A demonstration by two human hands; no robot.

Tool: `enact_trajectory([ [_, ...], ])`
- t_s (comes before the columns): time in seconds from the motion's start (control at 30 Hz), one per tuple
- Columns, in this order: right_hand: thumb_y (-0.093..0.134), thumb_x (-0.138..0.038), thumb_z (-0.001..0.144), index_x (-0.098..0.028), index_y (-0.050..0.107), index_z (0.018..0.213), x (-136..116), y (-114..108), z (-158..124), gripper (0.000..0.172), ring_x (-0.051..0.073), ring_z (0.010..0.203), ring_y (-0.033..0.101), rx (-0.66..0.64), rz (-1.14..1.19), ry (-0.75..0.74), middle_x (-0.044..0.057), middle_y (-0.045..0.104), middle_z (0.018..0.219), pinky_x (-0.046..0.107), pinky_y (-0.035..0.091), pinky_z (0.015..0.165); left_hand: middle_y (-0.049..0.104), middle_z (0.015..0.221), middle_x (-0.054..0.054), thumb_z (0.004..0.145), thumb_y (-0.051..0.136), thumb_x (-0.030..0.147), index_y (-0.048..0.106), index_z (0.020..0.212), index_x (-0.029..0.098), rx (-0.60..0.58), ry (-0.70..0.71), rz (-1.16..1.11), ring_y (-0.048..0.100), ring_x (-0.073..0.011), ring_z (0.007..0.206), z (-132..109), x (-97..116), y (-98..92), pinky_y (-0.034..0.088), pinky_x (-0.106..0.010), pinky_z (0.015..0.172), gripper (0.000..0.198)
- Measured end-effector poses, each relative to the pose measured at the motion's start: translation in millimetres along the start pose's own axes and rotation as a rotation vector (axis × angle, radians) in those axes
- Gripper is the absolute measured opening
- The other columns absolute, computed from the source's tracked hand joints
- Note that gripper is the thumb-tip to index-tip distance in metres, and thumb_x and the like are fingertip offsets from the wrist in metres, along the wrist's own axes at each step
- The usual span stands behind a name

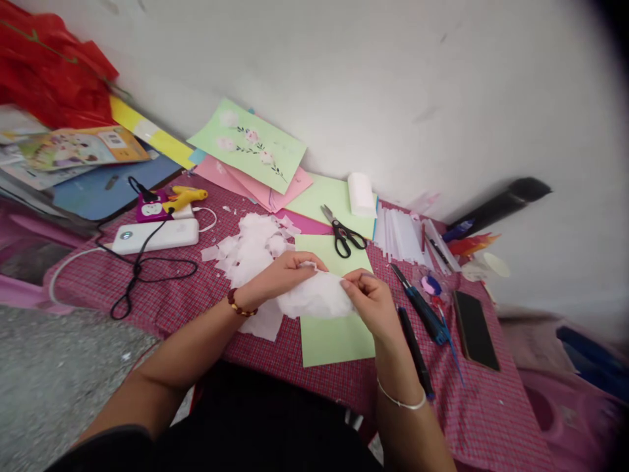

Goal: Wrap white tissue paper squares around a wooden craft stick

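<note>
Both of my hands pinch a sheet of white tissue paper [317,298] above a pale green sheet [339,344]. My left hand [289,272] grips its upper left edge between thumb and fingers. At the right edge, my right hand [371,295] holds it with thumb and forefinger. A loose heap of torn white tissue pieces [253,239] lies just beyond my left hand. Black-handled scissors [341,233], blades partly spread, rest past the green sheet. To the right of my right hand are a cutter knife [420,305] and a black marker [415,351].
A green card with tissue flowers [250,144] leans on pink papers by the wall. On the left are a white power bank [154,236], a yellow glue gun [185,198] and a looped black cable [130,285]. A phone [476,330] lies far right, near white paper strips [400,233].
</note>
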State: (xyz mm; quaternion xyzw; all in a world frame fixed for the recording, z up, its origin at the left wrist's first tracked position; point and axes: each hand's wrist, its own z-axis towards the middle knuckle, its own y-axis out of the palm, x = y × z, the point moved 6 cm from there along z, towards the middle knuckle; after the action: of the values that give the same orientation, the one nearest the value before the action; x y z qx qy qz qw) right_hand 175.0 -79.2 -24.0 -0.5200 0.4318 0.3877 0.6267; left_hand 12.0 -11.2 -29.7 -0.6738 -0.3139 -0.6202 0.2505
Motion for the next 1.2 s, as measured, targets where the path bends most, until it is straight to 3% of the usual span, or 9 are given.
enact_trajectory([
  [0.1,0.059,-0.029,0.082,-0.017,0.062,0.067,6.4,-2.1,-1.4,0.02,0.009,0.056,0.043,0.055,-0.002,0.022,0.002,0.057,0.074,0.023,0.031,0.047,0.056,0.065,0.002,0.085,0.046,0.022,0.067,0.098,0.016,0.023,-0.02,0.039,0.041,-0.0041,0.047,-1.5,1.4,1.0,0.028,-0.015,0.042,0.025],
  [0.37,0.059,-0.029,0.082,-0.017,0.067,0.074,15.8,-5.9,-1.9,0.016,0.011,0.058,0.048,0.062,-0.026,0.049,0.002,0.058,0.074,0.022,0.034,0.048,0.06,0.071,0.001,0.083,0.053,0.03,0.064,0.101,0.017,0.103,-0.035,0.01,0.049,-0.0081,0.053,0.6,-2.5,3.9,0.035,-0.018,0.046,0.025],
  [0.53,0.06,-0.028,0.082,-0.018,0.066,0.075,19.9,-10.5,-3.9,0.014,0.01,0.057,0.046,0.075,-0.035,0.051,0.001,0.057,0.073,0.022,0.032,0.047,0.055,0.063,0.003,0.078,0.06,0.028,0.059,0.082,0.015,0.22,0.005,0.115,0.048,-0.008,0.052,1.6,-4.0,0.1,0.034,-0.018,0.046,0.013],
  [0.77,0.064,-0.028,0.08,-0.019,0.067,0.076,15.6,-31.2,-13.7,0.011,0.009,0.055,0.042,0.179,-0.084,0.012,-0.001,0.053,0.07,0.023,0.029,0.047,0.055,0.069,0.002,0.082,0.056,0.029,0.058,0.082,0.014,0.192,0.073,-0.04,0.049,-0.007,0.057,-1.2,-3.5,2.6,0.037,-0.018,0.05,0.015],
  [0.9,0.064,-0.029,0.08,-0.018,0.066,0.075,13.2,-29.8,-16.6,0.013,0.008,0.053,0.04,0.069,-0.029,0.025,0.0,0.055,0.073,0.023,0.03,0.046,0.049,0.064,0.004,0.084,0.052,0.029,0.055,0.084,0.017,0.259,0.099,-0.096,0.044,-0.0062,0.052,0.4,-8.6,-0.4,0.034,-0.017,0.046,0.012],
  [1.03,0.064,-0.028,0.078,-0.017,0.066,0.079,11.2,-21.4,-16.7,0.011,0.011,0.061,0.049,-0.076,0.011,0.046,0.002,0.059,0.079,0.024,0.038,0.053,0.044,0.058,0.006,0.086,0.048,0.028,0.053,0.086,0.02,0.366,0.084,-0.084,0.038,-0.0059,0.044,0.6,-11.6,-6.0,0.028,-0.016,0.039,0.009],
  [1.2,0.064,-0.026,0.077,-0.018,0.061,0.07,7.6,-29.1,-14.8,0.011,0.01,0.06,0.051,0.016,0.034,0.013,-0.001,0.055,0.068,0.024,0.04,0.054,0.045,0.057,0.006,0.086,0.049,0.029,0.052,0.084,0.02,0.396,0.018,-0.097,0.04,-0.0067,0.043,1.5,-12.0,-7.9,0.031,-0.017,0.039,0.01],
])
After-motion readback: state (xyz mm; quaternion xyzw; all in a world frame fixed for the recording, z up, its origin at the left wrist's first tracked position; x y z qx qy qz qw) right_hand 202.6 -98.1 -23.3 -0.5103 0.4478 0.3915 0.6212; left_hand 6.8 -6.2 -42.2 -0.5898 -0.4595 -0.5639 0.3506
